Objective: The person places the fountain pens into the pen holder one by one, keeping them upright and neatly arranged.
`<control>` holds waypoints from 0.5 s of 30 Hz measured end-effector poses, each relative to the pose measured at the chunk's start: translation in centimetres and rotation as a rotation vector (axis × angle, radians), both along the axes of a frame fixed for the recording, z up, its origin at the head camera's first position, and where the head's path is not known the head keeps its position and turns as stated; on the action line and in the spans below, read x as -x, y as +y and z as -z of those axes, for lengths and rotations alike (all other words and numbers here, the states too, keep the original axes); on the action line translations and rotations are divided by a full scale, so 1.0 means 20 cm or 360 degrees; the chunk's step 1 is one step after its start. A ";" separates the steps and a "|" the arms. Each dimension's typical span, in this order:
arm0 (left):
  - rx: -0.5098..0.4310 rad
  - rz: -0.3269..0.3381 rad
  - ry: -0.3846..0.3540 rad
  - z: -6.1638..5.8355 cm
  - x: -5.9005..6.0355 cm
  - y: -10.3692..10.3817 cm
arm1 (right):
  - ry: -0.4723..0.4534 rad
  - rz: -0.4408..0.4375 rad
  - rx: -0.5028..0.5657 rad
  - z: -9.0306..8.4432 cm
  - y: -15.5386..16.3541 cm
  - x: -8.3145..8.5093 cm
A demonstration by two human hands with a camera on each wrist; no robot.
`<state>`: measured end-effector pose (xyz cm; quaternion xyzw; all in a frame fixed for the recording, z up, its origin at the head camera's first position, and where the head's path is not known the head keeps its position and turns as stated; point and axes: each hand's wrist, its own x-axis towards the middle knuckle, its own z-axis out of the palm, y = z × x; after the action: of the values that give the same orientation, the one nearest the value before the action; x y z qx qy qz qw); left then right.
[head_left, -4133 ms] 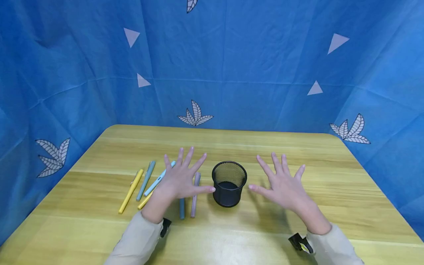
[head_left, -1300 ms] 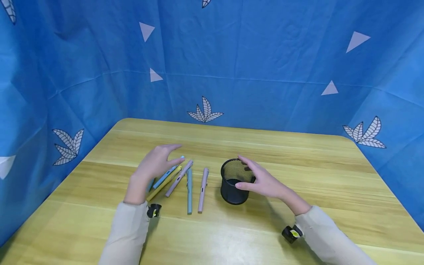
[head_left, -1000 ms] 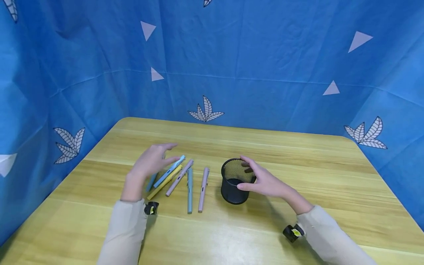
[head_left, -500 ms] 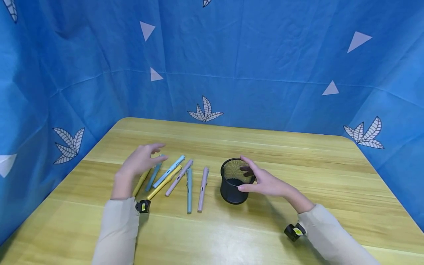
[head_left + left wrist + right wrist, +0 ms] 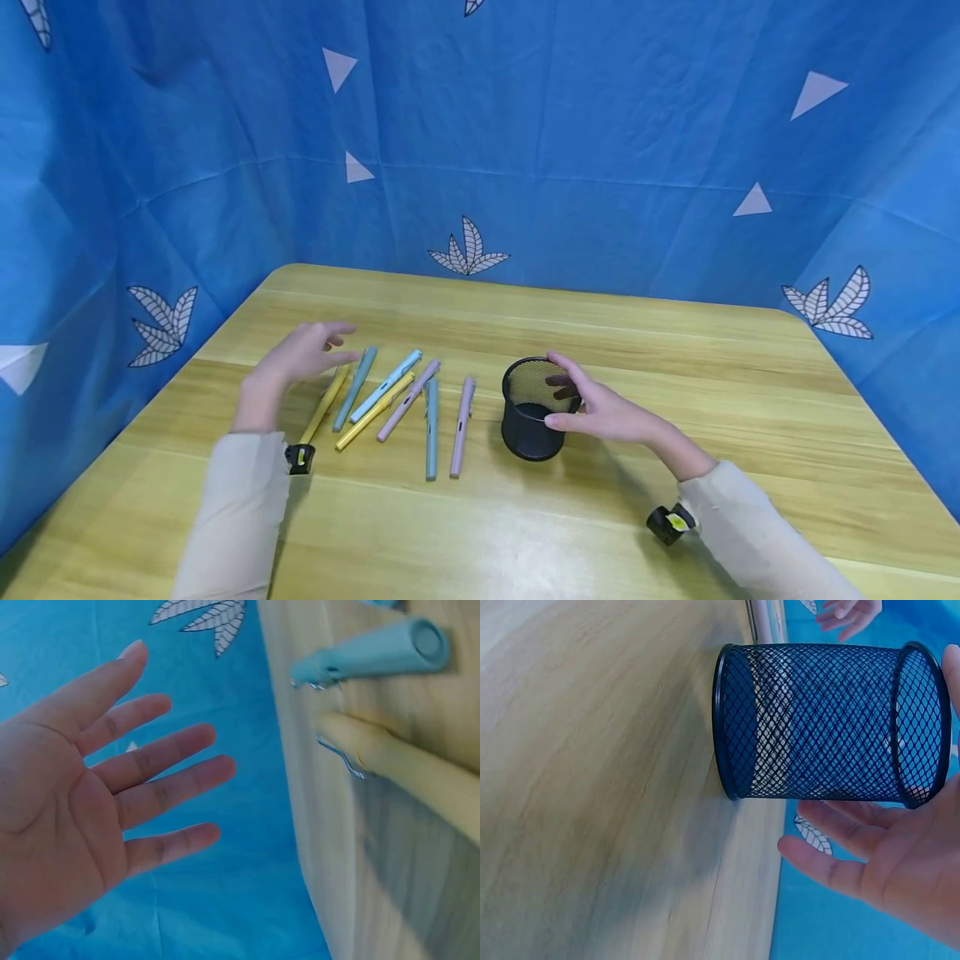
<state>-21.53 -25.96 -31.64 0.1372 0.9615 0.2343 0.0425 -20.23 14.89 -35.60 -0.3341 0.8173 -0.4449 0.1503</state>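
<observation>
Several pens lie in a fan left of a black mesh cup [image 5: 531, 410] on the wooden table [image 5: 750, 392]. My left hand [image 5: 298, 358] hovers open, fingers straight, above the top end of the leftmost yellow pen [image 5: 324, 406], with a teal pen [image 5: 356, 387] just to its right. The left wrist view shows the bare palm [image 5: 90, 817] held off the teal pen [image 5: 375, 656] and the yellow pen [image 5: 409, 769]. My right hand [image 5: 596, 408] is cupped loosely round the cup's right side. In the right wrist view its fingers [image 5: 840, 825] lie close along the mesh cup [image 5: 825, 724]; a firm grip does not show.
More pens lie between my hands: light blue [image 5: 386, 386], a second yellow [image 5: 372, 401], mauve [image 5: 408, 400], blue-grey [image 5: 431, 429] and pink [image 5: 462, 425]. Blue cloth walls [image 5: 600, 167] stand along the table's back and sides.
My left hand has drifted left, from above the light blue pen to above the leftmost yellow one. My right hand came to the cup and has stayed there.
</observation>
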 end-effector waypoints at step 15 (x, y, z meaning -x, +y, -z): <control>0.0073 0.0145 -0.0244 0.04 0.07 -0.11 | -0.0060 -0.0027 -0.0051 0.00 0.02 0.00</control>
<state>-22.89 -28.07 -32.38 0.1615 0.9533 0.2197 0.1298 -20.27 15.25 -35.52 -0.3300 0.8184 -0.4367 0.1748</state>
